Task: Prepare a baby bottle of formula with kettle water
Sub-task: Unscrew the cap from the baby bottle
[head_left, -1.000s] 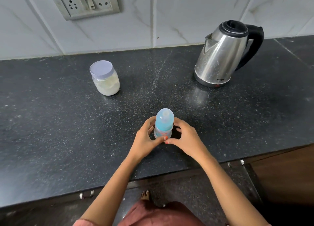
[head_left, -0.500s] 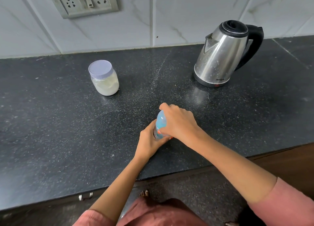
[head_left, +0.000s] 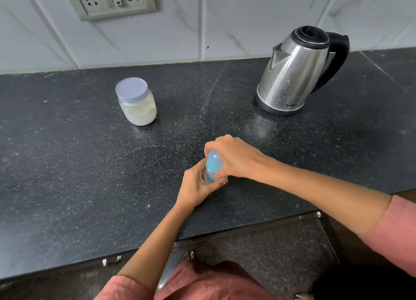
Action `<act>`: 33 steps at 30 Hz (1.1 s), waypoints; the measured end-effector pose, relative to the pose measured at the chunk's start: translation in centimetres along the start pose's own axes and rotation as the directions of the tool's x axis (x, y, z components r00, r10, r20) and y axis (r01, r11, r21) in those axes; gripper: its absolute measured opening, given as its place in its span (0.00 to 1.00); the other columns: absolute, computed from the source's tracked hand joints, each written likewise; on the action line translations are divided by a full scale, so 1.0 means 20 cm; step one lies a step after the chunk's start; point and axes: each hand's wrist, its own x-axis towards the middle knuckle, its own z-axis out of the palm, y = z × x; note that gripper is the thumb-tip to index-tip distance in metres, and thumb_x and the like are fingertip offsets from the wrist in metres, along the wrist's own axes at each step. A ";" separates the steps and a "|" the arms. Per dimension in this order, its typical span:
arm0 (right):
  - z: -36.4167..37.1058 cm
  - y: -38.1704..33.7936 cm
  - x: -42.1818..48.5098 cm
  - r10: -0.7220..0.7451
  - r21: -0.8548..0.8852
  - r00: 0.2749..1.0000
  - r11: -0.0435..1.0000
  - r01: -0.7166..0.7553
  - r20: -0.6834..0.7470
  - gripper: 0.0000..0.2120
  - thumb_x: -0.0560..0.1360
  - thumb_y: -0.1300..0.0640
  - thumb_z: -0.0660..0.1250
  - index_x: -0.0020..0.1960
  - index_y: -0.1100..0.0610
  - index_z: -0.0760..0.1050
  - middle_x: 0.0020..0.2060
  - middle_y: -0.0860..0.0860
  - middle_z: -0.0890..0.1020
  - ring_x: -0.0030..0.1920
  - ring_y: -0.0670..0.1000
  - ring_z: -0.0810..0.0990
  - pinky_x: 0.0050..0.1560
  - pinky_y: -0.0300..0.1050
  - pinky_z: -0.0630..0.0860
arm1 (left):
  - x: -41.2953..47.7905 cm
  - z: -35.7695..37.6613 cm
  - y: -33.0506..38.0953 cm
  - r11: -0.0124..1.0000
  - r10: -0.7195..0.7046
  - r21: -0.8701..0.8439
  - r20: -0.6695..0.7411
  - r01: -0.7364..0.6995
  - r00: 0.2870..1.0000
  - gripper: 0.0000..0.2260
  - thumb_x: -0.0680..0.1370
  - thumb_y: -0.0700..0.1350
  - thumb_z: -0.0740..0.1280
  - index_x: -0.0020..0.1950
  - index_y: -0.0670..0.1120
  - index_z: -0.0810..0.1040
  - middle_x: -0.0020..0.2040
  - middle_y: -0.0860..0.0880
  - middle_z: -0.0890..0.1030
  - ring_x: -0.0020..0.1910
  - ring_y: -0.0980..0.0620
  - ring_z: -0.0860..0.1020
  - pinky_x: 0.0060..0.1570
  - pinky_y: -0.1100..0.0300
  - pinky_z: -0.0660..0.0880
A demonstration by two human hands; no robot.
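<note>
black speckled stone counter (head_left: 67, 175) carries everything. steel kettle (head_left: 292, 74) stands at the back right, well apart from the lidded powder jar (head_left: 138, 106) at back left. nearer the front edge, the blue baby bottle (head_left: 213, 165) stands upright. right hand (head_left: 236, 157) curls its fingers over the bottle's top; left hand (head_left: 194, 187) wraps the body below. this looks like uncapping: best to press the base firmly down and twist only the top, so nothing tips.
</note>
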 end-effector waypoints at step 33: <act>-0.09 0.05 -0.04 -0.127 0.056 0.980 0.991 0.120 0.154 0.29 0.68 0.58 0.70 0.66 0.49 0.67 0.62 0.50 0.70 0.62 0.51 0.70 0.61 0.50 0.69 | -0.01 0.00 0.00 1.000 0.000 -0.013 0.018 0.000 1.000 0.22 0.66 0.40 0.76 0.56 0.50 0.73 0.47 0.54 0.81 0.48 0.59 0.79 0.50 0.64 0.75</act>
